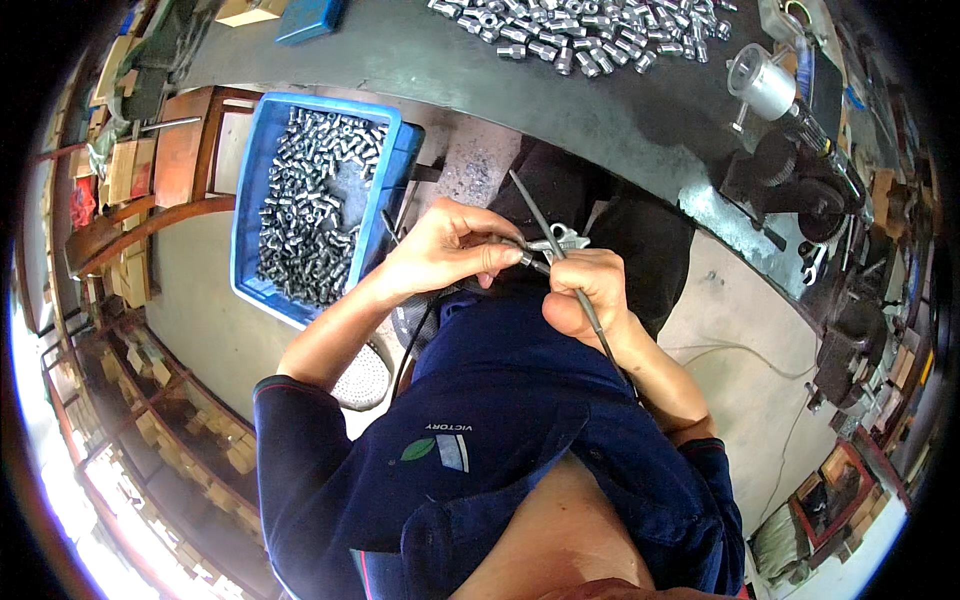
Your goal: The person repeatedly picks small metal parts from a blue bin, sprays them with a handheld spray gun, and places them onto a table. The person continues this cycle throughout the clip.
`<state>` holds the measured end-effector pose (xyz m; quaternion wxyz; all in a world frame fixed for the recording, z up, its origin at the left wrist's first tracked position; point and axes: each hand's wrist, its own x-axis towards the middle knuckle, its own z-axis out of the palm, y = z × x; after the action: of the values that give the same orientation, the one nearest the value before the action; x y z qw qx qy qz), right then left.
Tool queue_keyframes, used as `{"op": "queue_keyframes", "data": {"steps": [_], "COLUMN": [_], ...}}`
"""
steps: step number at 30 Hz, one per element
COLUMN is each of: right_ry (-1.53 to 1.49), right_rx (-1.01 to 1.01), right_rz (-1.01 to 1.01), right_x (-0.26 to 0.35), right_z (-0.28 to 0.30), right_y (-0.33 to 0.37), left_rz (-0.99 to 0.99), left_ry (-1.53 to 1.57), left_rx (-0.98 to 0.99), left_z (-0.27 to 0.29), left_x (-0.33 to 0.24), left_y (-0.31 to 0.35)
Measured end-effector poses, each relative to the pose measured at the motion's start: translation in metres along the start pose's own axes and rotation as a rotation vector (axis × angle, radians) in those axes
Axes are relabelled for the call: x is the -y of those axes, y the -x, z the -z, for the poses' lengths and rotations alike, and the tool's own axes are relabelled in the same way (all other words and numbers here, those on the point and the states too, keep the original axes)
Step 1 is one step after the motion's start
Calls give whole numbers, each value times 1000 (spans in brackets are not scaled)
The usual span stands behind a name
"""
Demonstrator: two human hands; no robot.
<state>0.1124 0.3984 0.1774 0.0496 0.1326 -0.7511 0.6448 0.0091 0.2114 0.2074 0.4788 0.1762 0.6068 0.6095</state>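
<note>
My left hand (pixel 448 248) is closed, its thumb and fingers pinching a small cylindrical metal fitting (pixel 526 257). Facing it, my right hand (pixel 588 283) is wrapped round a long, thin grey rod (pixel 534 205) that looks like a file. The rod slants from the far left toward my belly. A short dark piece lies between the fitting and my right fingers; I cannot make out whether it is a tool tip. Just beyond both hands, a silver metal part (pixel 562 238) shows above my lap, partly hidden.
On my left stands a blue plastic bin (pixel 243 215) holding many metal fittings (pixel 310 205). Across the far side runs a dark workbench (pixel 380 60), with a heap of shiny fittings (pixel 590 30). A hand-cranked bench device (pixel 800 185) sits at the right. A wooden chair (pixel 185 150) is beside the bin.
</note>
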Motion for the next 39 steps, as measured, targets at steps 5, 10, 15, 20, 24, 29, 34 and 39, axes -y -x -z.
{"op": "queue_keyframes", "data": {"steps": [5, 10, 15, 20, 24, 29, 34, 39], "right_ry": [-31, -198, -181, -278, -266, -95, -52, -3], "right_rx": [-84, -146, -108, 48, 20, 2, 43, -49], "right_rz": [-39, -235, 2, 86, 30, -82, -221, -23], "right_x": [-12, -4, 32, 39, 40, 39, 2, 15], "right_z": [-8, -1, 5, 1, -4, -10, -19, 2], "right_y": [5, 11, 9, 6, 4, -4, -19, -8], "left_rz": [23, -79, -326, -445, -410, -536, -674, -539], "left_ry": [79, -127, -823, -940, -1026, -1034, -1049, -1071], "left_rx": [-37, -101, -480, -559, -506, -481, -400, -586], "left_z": [-8, 2, 21, 21, 21, 18, 5, 36], "left_x": [6, -3, 13, 22, 26, 31, 32, 20], "left_y": [-1, -5, -13, -15, -13, -12, -24, -28]}}
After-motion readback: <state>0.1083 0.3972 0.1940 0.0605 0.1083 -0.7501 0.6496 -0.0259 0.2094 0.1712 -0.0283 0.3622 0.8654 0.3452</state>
